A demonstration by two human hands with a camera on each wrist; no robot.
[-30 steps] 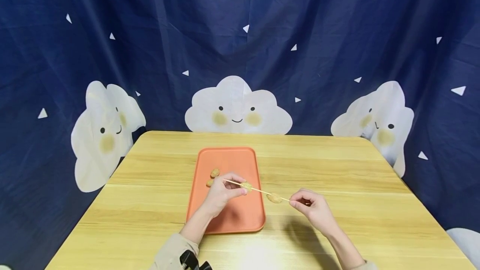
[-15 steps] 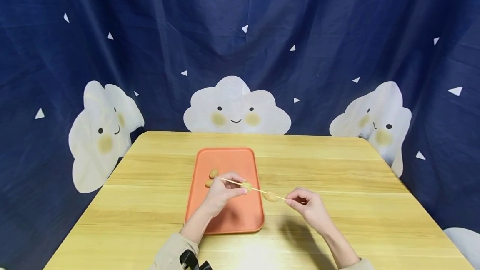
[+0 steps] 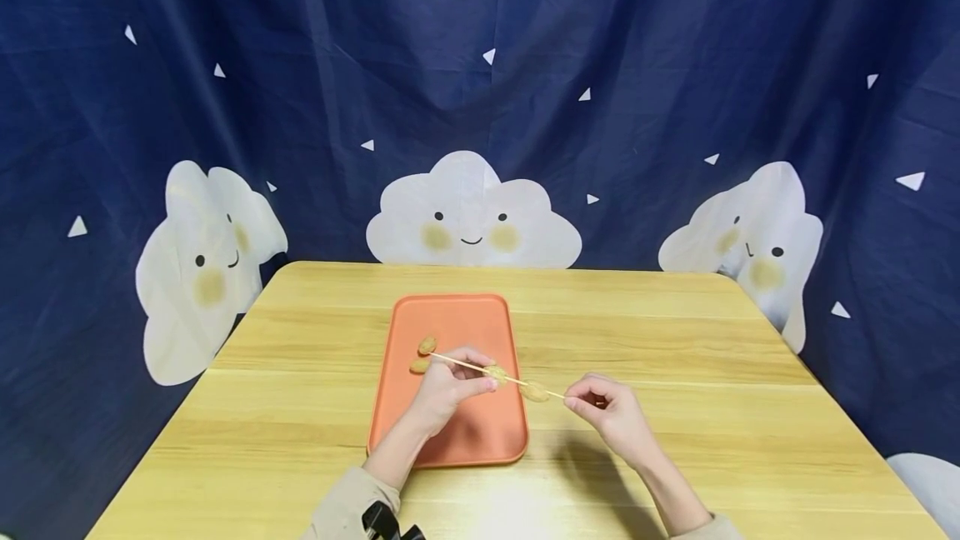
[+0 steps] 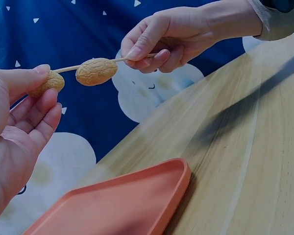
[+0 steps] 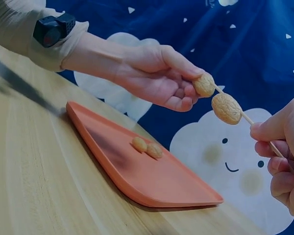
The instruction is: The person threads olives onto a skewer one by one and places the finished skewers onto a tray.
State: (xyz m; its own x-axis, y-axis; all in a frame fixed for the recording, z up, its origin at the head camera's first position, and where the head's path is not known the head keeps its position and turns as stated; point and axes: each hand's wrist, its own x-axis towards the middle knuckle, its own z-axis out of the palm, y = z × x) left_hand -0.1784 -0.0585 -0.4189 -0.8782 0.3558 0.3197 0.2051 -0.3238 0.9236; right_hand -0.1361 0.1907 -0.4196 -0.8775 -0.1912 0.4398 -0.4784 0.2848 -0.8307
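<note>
Pinching one wrinkled tan lump (image 3: 497,373) with the skewer (image 3: 450,359), the left grip (image 3: 448,390) hovers over the orange tray (image 3: 476,319) in the head view; at its three o'clock, the right grip (image 3: 611,417) pinches the skewer's end above the tabletop (image 3: 637,332). A second lump (image 3: 535,392) is threaded between, and two loose lumps (image 3: 424,355) lie on the tray toward the left grip's eleven o'clock. Left-wrist view: the right grip at twelve o'clock, clamped on the skewer, the tray at six. Right-wrist view: the left grip at twelve o'clock, the loose lumps side by side at six
</note>
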